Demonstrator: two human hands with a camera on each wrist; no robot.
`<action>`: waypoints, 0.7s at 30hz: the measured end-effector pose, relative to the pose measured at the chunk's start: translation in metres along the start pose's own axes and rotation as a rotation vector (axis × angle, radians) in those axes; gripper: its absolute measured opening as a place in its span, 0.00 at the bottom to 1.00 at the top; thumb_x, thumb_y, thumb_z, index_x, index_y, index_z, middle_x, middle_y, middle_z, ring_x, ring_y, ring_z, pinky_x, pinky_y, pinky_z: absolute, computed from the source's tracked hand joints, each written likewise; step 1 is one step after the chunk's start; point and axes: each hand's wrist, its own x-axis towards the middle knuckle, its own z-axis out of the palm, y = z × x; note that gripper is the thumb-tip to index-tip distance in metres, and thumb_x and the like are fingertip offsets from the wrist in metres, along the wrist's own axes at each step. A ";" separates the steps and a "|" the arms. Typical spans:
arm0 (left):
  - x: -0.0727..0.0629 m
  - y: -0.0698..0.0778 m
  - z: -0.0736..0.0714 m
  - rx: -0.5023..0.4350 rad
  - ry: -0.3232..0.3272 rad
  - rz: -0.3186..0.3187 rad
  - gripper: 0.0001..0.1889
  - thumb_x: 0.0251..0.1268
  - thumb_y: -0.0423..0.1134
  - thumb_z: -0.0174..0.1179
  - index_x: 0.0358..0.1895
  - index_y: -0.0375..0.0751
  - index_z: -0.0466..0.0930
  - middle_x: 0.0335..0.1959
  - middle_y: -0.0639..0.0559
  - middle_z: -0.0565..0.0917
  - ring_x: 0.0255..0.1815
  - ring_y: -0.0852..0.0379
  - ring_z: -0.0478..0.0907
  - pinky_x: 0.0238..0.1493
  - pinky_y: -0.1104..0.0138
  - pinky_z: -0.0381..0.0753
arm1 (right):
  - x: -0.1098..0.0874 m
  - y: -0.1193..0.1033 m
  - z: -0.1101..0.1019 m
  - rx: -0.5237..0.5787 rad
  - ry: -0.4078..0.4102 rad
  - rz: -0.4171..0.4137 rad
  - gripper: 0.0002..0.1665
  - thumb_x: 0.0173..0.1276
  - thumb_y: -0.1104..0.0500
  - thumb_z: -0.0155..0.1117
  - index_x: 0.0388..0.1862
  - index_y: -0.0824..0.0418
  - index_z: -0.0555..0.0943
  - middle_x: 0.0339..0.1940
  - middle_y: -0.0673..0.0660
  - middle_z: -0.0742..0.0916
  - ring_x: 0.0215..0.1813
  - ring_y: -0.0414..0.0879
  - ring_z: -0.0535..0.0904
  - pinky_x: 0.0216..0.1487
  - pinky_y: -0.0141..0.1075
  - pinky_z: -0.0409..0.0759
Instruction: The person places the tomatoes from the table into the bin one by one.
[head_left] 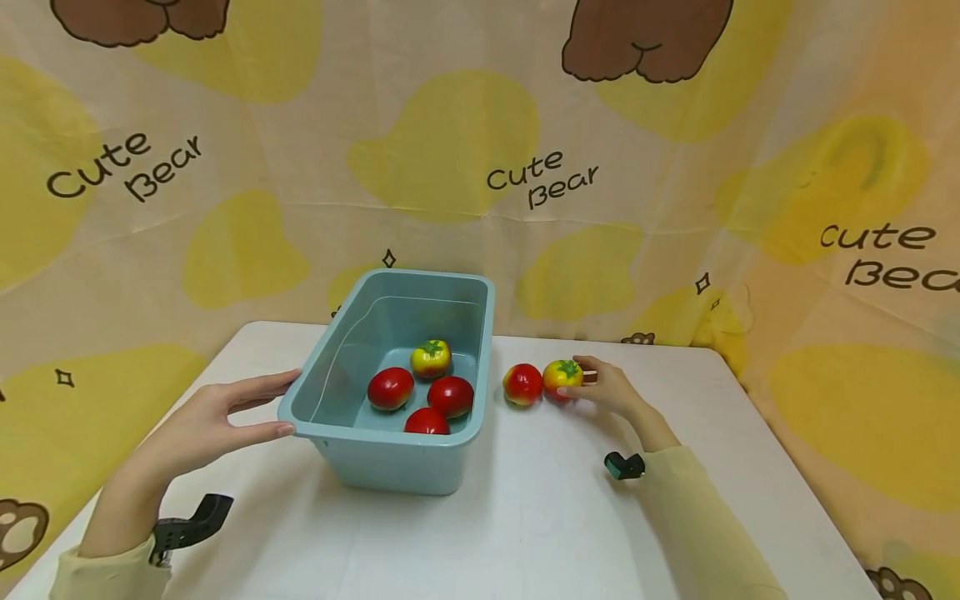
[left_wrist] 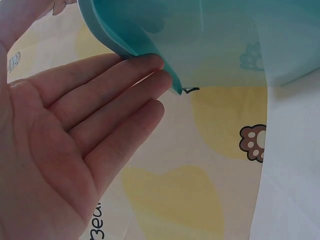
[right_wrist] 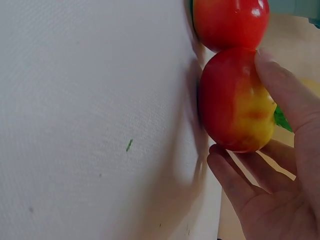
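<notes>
A light blue tub (head_left: 480,350) stands on the white table (head_left: 525,525) and holds three red tomatoes (head_left: 391,388) and one yellow-red tomato (head_left: 431,358). My left hand (head_left: 277,406) is at the tub's left corner, its straight fingers (left_wrist: 120,85) touching under the rim (left_wrist: 135,45). Right of the tub lie a red tomato (head_left: 522,385) and a yellow-red tomato (head_left: 561,379) with a green stem, touching each other. My right hand (head_left: 579,386) grips the yellow-red tomato (right_wrist: 235,100), and its fingers (right_wrist: 235,180) curl round the fruit as it rests on the table beside the red one (right_wrist: 230,22).
A cloth backdrop (head_left: 480,167) printed with bears and yellow shapes hangs behind and around the table. The tub stands near the table's far edge. Bare table surface lies in front of the tub and to the right of my right hand.
</notes>
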 end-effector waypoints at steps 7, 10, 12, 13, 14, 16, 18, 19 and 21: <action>0.001 -0.001 0.000 -0.012 -0.001 0.009 0.32 0.54 0.48 0.69 0.65 0.59 0.70 0.61 0.56 0.78 0.54 0.83 0.68 0.51 0.85 0.68 | 0.001 0.001 0.003 0.011 0.006 0.033 0.46 0.57 0.43 0.70 0.69 0.63 0.65 0.65 0.65 0.74 0.61 0.61 0.74 0.60 0.50 0.75; 0.001 -0.002 0.000 -0.011 -0.002 0.009 0.32 0.54 0.48 0.69 0.65 0.59 0.70 0.61 0.56 0.78 0.54 0.83 0.68 0.51 0.85 0.68 | 0.001 0.001 0.003 0.007 0.010 0.038 0.46 0.57 0.44 0.70 0.69 0.63 0.65 0.65 0.66 0.74 0.60 0.61 0.74 0.60 0.50 0.75; 0.001 -0.002 0.000 -0.007 -0.002 0.009 0.32 0.54 0.48 0.69 0.66 0.59 0.70 0.61 0.56 0.78 0.54 0.83 0.68 0.51 0.85 0.68 | 0.000 0.001 0.003 0.001 0.012 0.043 0.46 0.58 0.43 0.70 0.69 0.64 0.65 0.65 0.66 0.74 0.60 0.61 0.74 0.60 0.50 0.75; 0.001 -0.002 0.000 -0.006 -0.002 0.009 0.32 0.54 0.48 0.69 0.66 0.59 0.70 0.61 0.56 0.78 0.54 0.83 0.68 0.51 0.85 0.68 | 0.000 0.001 0.003 0.000 0.012 0.046 0.47 0.57 0.43 0.70 0.69 0.64 0.65 0.65 0.66 0.74 0.60 0.61 0.74 0.60 0.50 0.75; 0.001 -0.002 0.000 -0.006 -0.002 0.010 0.32 0.54 0.48 0.69 0.66 0.59 0.70 0.61 0.56 0.78 0.54 0.83 0.68 0.51 0.85 0.68 | 0.000 0.001 0.002 -0.002 0.011 0.047 0.47 0.58 0.43 0.70 0.69 0.64 0.65 0.65 0.66 0.74 0.60 0.61 0.74 0.60 0.50 0.75; 0.001 -0.002 0.000 -0.006 -0.002 0.009 0.32 0.54 0.48 0.69 0.66 0.59 0.70 0.61 0.56 0.78 0.54 0.83 0.68 0.51 0.85 0.68 | 0.000 0.001 0.002 -0.001 0.011 0.058 0.47 0.57 0.43 0.70 0.69 0.64 0.65 0.65 0.66 0.74 0.60 0.61 0.74 0.60 0.49 0.75; 0.001 -0.002 0.000 -0.008 -0.004 0.007 0.32 0.55 0.48 0.69 0.66 0.59 0.70 0.61 0.56 0.78 0.54 0.83 0.68 0.51 0.85 0.68 | 0.000 0.001 0.002 -0.008 0.010 0.058 0.47 0.58 0.42 0.70 0.69 0.64 0.64 0.65 0.66 0.74 0.60 0.61 0.74 0.60 0.49 0.75; 0.000 -0.002 0.000 -0.009 -0.005 0.007 0.32 0.55 0.48 0.69 0.66 0.58 0.70 0.61 0.56 0.78 0.54 0.83 0.68 0.51 0.85 0.68 | 0.000 0.001 0.002 -0.010 0.009 0.059 0.47 0.58 0.42 0.70 0.69 0.64 0.64 0.65 0.66 0.74 0.60 0.61 0.74 0.60 0.49 0.75; 0.000 -0.002 0.000 -0.011 -0.004 0.006 0.32 0.55 0.48 0.69 0.66 0.58 0.70 0.61 0.56 0.78 0.54 0.83 0.68 0.51 0.85 0.68 | 0.001 0.002 0.003 -0.010 0.015 0.069 0.47 0.57 0.42 0.70 0.69 0.63 0.65 0.65 0.66 0.74 0.60 0.61 0.74 0.60 0.49 0.75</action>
